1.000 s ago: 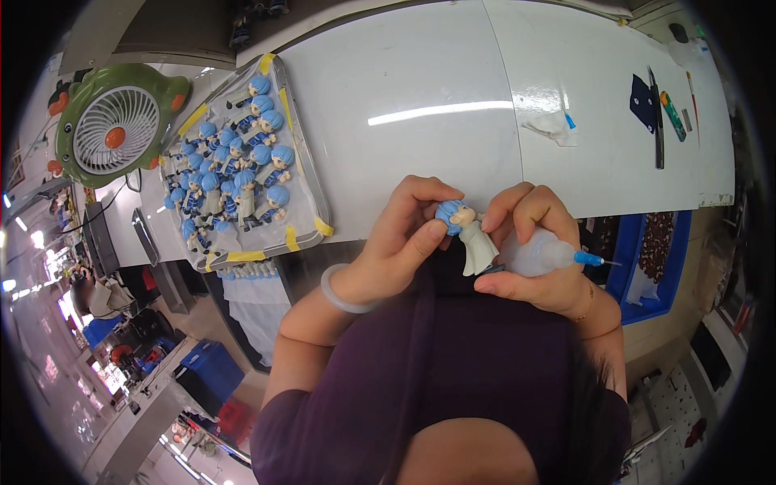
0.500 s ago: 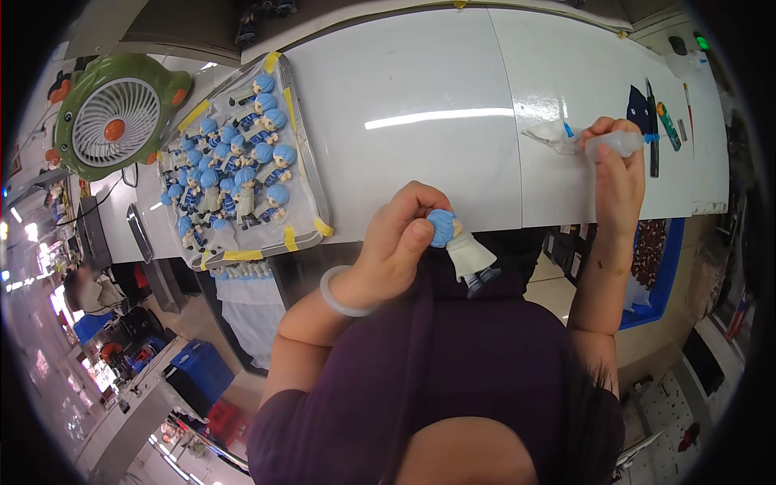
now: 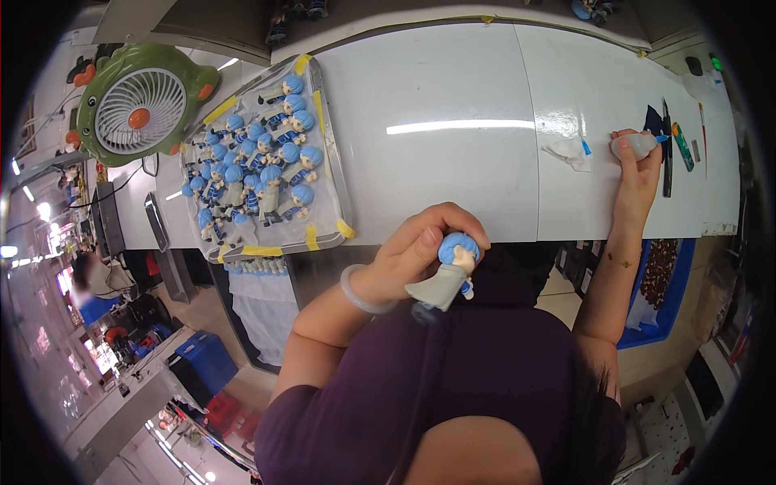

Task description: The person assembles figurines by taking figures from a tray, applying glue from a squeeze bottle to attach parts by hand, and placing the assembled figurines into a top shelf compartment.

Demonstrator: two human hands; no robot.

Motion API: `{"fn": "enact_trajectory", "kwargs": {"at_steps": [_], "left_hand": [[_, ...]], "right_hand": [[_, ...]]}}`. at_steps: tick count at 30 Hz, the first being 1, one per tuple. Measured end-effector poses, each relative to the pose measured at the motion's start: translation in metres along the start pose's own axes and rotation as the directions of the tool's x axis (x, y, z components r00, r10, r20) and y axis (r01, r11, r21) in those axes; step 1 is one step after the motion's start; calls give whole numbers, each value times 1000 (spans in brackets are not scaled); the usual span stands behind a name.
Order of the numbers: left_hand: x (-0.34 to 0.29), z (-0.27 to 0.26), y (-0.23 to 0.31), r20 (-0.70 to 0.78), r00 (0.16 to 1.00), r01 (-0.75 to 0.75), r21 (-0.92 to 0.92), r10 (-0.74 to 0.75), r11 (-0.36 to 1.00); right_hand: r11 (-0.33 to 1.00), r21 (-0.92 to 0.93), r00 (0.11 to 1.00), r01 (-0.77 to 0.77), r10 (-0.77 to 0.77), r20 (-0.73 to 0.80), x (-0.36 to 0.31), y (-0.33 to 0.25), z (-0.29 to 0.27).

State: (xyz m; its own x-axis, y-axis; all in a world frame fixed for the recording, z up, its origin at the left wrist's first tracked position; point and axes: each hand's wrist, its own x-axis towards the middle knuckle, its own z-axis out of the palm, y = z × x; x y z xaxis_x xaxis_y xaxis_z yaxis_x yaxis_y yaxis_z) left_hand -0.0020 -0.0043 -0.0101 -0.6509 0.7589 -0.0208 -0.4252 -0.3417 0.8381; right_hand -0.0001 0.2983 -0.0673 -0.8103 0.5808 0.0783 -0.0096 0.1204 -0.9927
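Observation:
My left hand [image 3: 422, 245] is closed around the head of a small blue-haired figurine [image 3: 444, 277] in a pale cloak, just off the table's near edge. The figurine's face points to the right and its feet hang down toward my lap. At the right of the table, my right hand [image 3: 638, 174] grips a translucent squeeze bottle [image 3: 634, 146] with a blue needle tip. Beside that bottle lies a crumpled clear piece [image 3: 568, 152] with another blue tip.
A tape-edged tray [image 3: 338, 212] of similar figurines stands on the left, near a green fan [image 3: 139, 105]. A black pen-like tool [image 3: 668, 166] and a green-handled cutter [image 3: 684, 148] lie at the right. Below the table's right side is a blue bin [image 3: 672, 303].
The figurine has turned in my left hand, so its face now shows and its feet swing left. My right hand, with the bottle, has shifted right and slightly down, closer to the tools.

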Motion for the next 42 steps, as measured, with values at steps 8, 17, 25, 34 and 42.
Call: {"fn": "enact_trajectory", "kwargs": {"at_steps": [8, 17, 25, 34, 42], "left_hand": [[5, 3, -4, 93, 996, 40, -501, 8, 865], [9, 0, -9, 104, 995, 68, -630, -3, 773], [2, -1, 7, 12, 986, 141, -614, -169, 777], [-41, -62, 95, -684, 656, 169, 547, 321, 820], [-54, -110, 136, -411, 793, 552, 796, 451, -246]], "right_hand": [[1000, 29, 1000, -1, 1, 2, -1, -1, 0], [1000, 22, 1000, 2, -2, 2, 0, 1, -2], [996, 33, 997, 80, -80, 0, 1, 13, -2], [1000, 21, 1000, 6, -6, 21, 0, 7, -13], [998, 62, 999, -19, 16, 43, 1, -3, 0]]}}
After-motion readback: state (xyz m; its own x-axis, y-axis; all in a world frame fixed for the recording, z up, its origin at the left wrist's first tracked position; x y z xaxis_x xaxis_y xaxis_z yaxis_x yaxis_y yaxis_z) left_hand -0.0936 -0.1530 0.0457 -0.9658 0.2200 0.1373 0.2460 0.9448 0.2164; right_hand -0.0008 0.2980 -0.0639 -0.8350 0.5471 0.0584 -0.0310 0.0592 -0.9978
